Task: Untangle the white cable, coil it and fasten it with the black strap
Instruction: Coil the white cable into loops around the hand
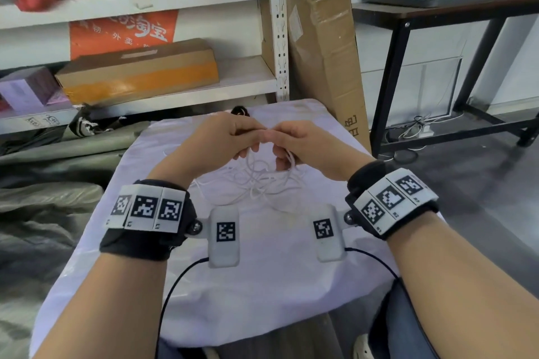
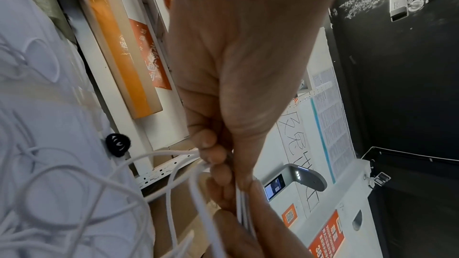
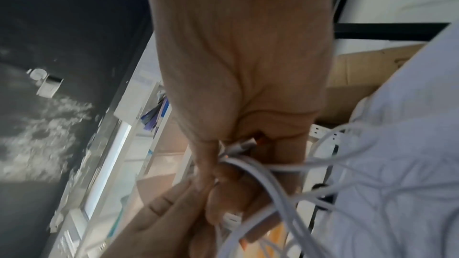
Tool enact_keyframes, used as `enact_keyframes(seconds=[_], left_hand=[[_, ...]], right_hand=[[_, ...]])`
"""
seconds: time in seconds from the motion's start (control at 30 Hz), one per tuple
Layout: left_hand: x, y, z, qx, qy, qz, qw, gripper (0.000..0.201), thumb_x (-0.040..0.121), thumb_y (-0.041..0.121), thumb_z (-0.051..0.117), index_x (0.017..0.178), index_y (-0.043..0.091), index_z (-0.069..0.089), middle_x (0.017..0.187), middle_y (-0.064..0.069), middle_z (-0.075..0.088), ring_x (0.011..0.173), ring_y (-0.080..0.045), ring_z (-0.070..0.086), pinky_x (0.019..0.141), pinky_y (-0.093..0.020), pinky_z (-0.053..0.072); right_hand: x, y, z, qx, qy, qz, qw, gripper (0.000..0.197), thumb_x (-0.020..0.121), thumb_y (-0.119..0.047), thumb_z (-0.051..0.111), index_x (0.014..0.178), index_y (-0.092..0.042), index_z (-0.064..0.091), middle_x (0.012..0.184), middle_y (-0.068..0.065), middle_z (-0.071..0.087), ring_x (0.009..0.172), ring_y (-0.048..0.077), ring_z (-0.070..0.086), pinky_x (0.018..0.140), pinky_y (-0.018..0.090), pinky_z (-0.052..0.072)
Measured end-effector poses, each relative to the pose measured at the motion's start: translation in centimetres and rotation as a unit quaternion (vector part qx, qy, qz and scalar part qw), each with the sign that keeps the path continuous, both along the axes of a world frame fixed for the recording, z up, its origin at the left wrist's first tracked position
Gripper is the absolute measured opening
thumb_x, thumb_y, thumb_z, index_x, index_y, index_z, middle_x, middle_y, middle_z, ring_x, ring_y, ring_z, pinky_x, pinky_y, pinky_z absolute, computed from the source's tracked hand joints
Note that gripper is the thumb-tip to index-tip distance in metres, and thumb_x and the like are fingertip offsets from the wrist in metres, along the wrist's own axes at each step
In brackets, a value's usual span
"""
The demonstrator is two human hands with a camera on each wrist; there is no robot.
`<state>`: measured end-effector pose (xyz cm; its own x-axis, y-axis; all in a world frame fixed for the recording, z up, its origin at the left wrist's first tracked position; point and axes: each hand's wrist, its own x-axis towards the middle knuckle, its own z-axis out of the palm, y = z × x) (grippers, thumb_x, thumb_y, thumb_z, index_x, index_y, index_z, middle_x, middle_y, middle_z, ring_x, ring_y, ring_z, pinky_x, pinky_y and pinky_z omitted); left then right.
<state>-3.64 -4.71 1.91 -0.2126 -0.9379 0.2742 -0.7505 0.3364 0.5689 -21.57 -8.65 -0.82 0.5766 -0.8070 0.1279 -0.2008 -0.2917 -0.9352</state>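
Note:
A thin white cable lies in a loose tangle on the white cloth, with strands rising to both hands. My left hand and right hand meet fingertip to fingertip above the tangle. In the left wrist view, the curled fingers of my left hand pinch several strands of the cable. In the right wrist view, my right hand grips a bunch of cable strands and a white plug. The black strap lies rolled up at the cloth's far edge, beyond the hands; it also shows as the small black strap.
A white shelf rack with cardboard boxes stands behind the table. A tall cardboard box leans at the back right, beside a black table frame. Grey-green fabric lies on the left.

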Motion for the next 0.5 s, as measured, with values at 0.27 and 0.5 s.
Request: enact_keyframes(seconds=[0.27,0.5], left_hand=[[0.32,-0.37,-0.46,0.002,0.069,-0.005,0.998,0.009,0.093,0.027,0.058,0.098,0.023,0.052,0.063,0.004,0.061,0.054,-0.008,0.047,0.054,-0.014,0.040],[0.00,-0.23,-0.55,0.011,-0.005,-0.008,1.000,0.017,0.090,0.031,0.061,0.100,0.024,0.049,0.072,0.003,0.066,0.061,-0.012,0.051,0.062,-0.023,0.043]], right_hand=[[0.22,0.74,0.26,0.079,0.009,0.063,0.995,0.046,0.100,-0.043,0.036,0.095,-0.006,0.062,0.060,-0.004,0.044,0.053,0.009,0.042,0.067,0.023,0.042],[-0.07,0.65,0.06,0.087,0.034,0.070,0.993,0.024,0.102,-0.014,0.038,0.105,-0.008,0.061,0.078,0.002,0.063,0.062,0.009,0.055,0.061,0.015,0.048]])
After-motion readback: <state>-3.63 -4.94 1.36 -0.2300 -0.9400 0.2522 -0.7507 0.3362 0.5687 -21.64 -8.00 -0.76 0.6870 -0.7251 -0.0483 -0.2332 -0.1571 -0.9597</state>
